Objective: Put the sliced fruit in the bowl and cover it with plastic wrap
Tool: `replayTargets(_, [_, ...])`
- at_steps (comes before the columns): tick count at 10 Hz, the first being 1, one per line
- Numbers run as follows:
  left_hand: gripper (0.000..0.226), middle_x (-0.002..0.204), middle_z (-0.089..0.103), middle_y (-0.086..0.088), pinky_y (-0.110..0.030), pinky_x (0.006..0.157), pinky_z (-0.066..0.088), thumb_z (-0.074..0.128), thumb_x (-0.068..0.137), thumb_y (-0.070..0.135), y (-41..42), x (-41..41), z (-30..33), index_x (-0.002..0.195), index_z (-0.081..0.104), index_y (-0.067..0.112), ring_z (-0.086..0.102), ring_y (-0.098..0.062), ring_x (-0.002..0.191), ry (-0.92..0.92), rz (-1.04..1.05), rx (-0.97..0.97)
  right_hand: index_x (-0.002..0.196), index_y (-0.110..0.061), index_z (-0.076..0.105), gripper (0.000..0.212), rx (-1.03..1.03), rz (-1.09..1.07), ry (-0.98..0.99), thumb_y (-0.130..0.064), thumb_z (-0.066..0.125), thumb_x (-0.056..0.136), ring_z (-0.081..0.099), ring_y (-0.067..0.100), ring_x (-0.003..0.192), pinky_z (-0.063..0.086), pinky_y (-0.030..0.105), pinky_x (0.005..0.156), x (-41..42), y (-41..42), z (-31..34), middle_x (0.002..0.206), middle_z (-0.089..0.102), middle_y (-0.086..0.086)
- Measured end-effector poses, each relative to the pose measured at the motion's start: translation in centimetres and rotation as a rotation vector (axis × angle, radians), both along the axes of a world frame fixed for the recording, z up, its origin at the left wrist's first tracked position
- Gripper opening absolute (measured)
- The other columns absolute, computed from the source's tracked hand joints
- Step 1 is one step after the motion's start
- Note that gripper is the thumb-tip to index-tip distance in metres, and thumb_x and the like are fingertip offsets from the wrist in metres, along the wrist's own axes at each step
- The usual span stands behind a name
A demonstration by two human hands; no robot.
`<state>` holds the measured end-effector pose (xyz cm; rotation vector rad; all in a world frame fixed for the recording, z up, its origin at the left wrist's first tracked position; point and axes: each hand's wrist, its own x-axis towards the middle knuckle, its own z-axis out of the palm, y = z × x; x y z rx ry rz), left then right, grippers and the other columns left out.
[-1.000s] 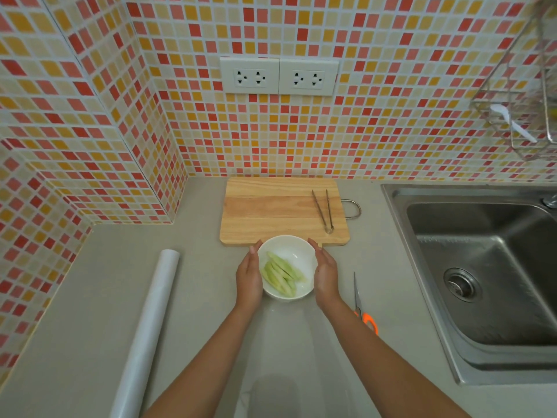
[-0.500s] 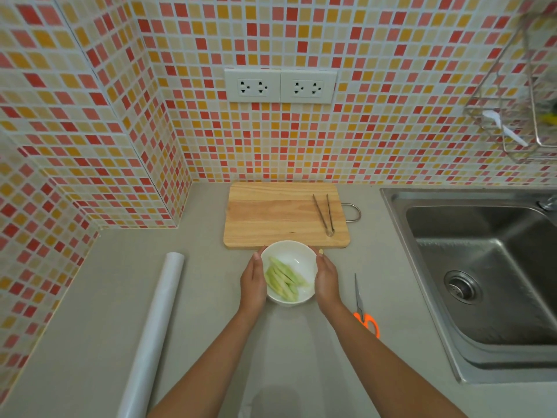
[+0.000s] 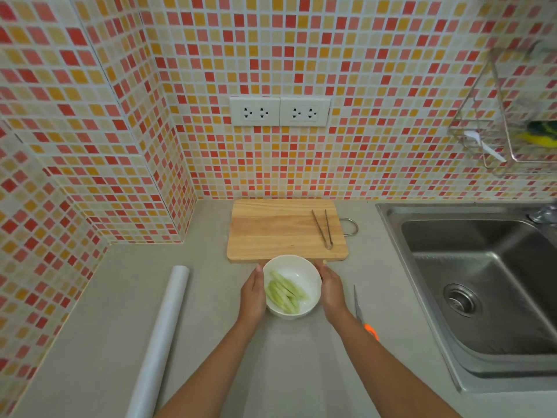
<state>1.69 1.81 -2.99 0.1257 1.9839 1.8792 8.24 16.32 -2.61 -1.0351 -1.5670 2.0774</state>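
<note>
A white bowl (image 3: 301, 268) stands on the grey counter just in front of the cutting board, holding several pale green fruit slices (image 3: 284, 292). My left hand (image 3: 253, 297) lies flat against the bowl's left side, and my right hand (image 3: 333, 292) presses against its right side, the fingers of both fairly straight. A white roll of plastic wrap (image 3: 159, 342) lies on the counter to the left, apart from both hands. Whether a film covers the bowl I cannot tell.
A wooden cutting board (image 3: 277, 230) sits behind the bowl with metal tongs (image 3: 322, 229) on its right part. Orange-handled scissors (image 3: 358, 306) lie right of my right wrist. A steel sink (image 3: 482, 282) fills the right side, with a wire rack (image 3: 512, 116) on the wall above it.
Both hands stay against the bowl's sides. The view has tilted up a little, so the bowl sits lower in the frame.
</note>
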Motion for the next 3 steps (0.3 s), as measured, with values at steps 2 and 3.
replayTargets(2, [0.044, 0.121, 0.067, -0.003, -0.04, 0.105, 0.045, 0.031, 0.104, 0.038, -0.07, 0.21, 0.33, 0.125, 0.064, 0.017, 0.06, -0.017, 0.116, -0.061, 0.021, -0.022, 0.104, -0.011, 0.072, 0.03, -0.022, 0.007, -0.017, -0.021, 0.045, 0.097, 0.067, 0.021, 0.095, 0.051, 0.028, 0.077, 0.24, -0.64, 0.39, 0.104, 0.072, 0.009])
replayTargets(3, [0.044, 0.127, 0.064, -0.004, -0.04, 0.107, 0.043, 0.033, 0.104, 0.038, -0.01, 0.48, -0.01, 0.13, 0.06, 0.016, 0.058, -0.018, 0.12, -0.084, 0.059, -0.012, 0.106, -0.009, 0.071, 0.029, -0.05, 0.01, -0.021, -0.022, 0.047, 0.096, 0.066, 0.026, 0.099, 0.05, 0.034, 0.083, 0.4, -0.83, 0.28, 0.108, 0.071, 0.013])
